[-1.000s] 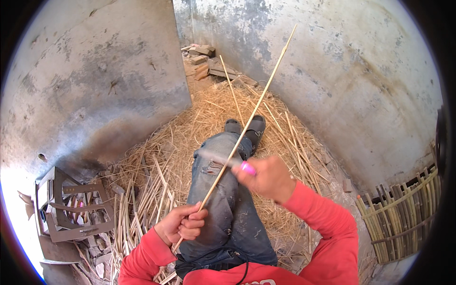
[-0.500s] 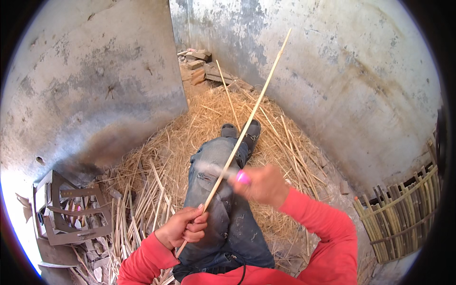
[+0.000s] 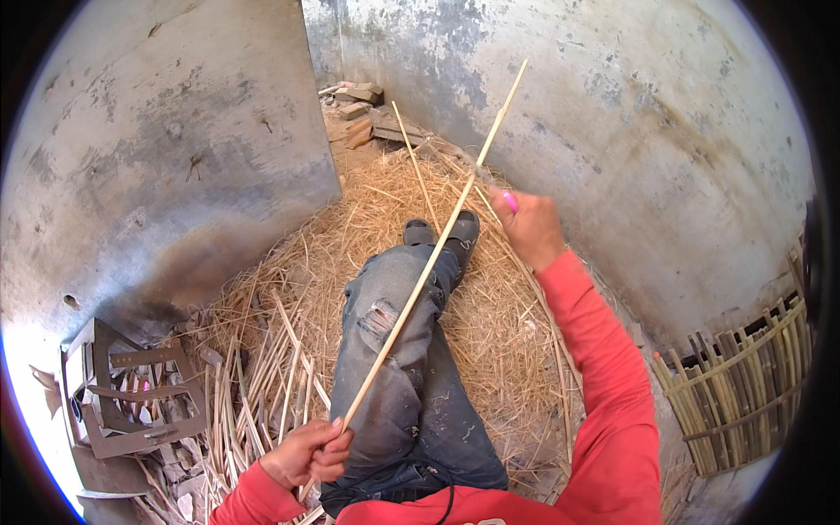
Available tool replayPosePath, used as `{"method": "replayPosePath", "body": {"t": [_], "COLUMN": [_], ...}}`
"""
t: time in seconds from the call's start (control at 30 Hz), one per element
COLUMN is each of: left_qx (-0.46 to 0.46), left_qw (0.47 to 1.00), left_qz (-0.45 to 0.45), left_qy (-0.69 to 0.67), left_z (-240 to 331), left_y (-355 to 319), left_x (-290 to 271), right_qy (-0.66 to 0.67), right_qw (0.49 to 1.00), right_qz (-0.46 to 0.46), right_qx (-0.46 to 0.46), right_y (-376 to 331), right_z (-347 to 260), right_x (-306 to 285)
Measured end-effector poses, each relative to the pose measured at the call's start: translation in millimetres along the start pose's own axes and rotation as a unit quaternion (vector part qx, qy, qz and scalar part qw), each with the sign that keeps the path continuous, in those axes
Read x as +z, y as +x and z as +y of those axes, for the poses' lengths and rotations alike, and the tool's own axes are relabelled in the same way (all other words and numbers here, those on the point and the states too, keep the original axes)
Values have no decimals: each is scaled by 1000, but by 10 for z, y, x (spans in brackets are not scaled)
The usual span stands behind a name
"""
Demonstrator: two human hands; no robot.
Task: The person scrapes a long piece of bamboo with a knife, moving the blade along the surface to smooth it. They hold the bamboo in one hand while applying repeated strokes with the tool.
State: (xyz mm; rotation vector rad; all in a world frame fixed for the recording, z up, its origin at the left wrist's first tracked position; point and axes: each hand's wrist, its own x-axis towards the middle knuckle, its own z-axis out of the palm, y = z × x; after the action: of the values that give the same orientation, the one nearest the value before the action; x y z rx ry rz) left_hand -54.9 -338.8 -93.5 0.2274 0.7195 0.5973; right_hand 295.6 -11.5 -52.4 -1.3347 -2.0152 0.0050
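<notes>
My left hand [image 3: 308,453] is closed around the lower part of a long pale wooden stick [image 3: 407,311], which slants up and away over my jeans. Farther along that stick, my right hand [image 3: 531,229] grips a knife by its pink handle [image 3: 510,201]. The blade lies at the stick, small and partly blurred, and thin curls seem to stand out there. A ragged worn patch [image 3: 379,322] shows on my trouser leg beneath the stick.
Straw-like shavings [image 3: 499,350] cover the floor around my legs. Cut sticks [image 3: 254,402] lie at the left, beside a brown frame [image 3: 144,394] with tools in it. A slatted wooden panel [image 3: 744,385] leans at the right. Bricks [image 3: 354,105] lie near the far walls.
My right hand with the knife has moved away from me, up along the stick toward its far end. My left hand has shifted slightly down and left, still holding the stick.
</notes>
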Motion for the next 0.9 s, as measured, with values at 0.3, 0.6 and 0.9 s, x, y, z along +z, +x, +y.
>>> {"method": "replayPosePath", "body": {"t": [0.3,0.6,0.9], "left_qx": [19,36,47], "left_qw": [997,992,992], "left_qz": [62,75,28], "left_qy": [50,94,111], "left_z": [-310,-84,161], "left_y": [-363,-88,280], "left_x": [-185,-48,73], "right_qy": [24,192,248], "right_qw": [990,968,964], "right_qz": [113,111,65], "right_qx": [79,115,75], "right_y": [545,138,-566], "right_z": [415,-346,-850], "right_x": [-233,30,149]}}
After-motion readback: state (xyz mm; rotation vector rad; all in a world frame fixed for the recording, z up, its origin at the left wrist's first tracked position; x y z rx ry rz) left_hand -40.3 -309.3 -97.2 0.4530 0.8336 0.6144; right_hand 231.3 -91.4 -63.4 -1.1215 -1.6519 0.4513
